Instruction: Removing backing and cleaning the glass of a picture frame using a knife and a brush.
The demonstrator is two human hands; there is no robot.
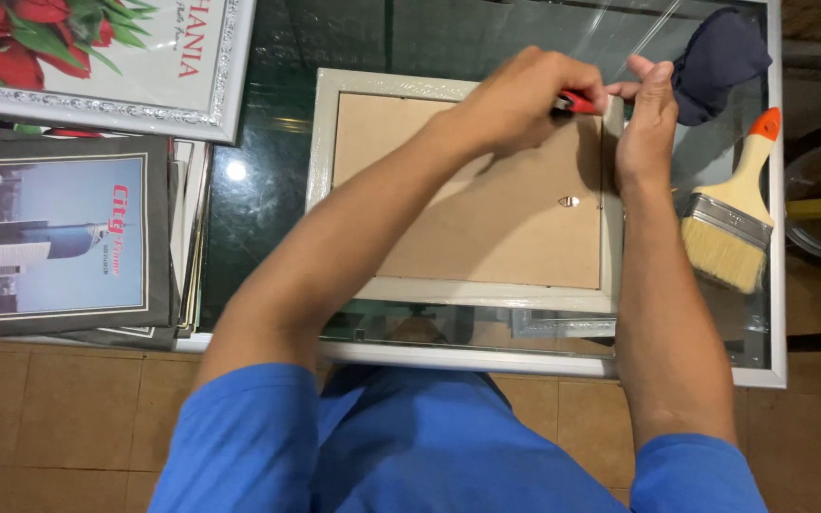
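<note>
With my left hand (525,100) gripped tight on the red-handled tool (577,102) at the far right corner of the face-down frame (467,190), my right hand (646,119) should steady that edge, fingers pressed flat.

L hand (525,100) fisted, R hand (646,119) flat w/ fingers up, forearms converging.

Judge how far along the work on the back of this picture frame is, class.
Done: the frame lies face down on the glass table with its brown backing board seated. In hand: the left hand works a red-handled tool at the far right corner while the right hand steadies the edge. Left: the other edges; fasteners there can't be made out.
</note>
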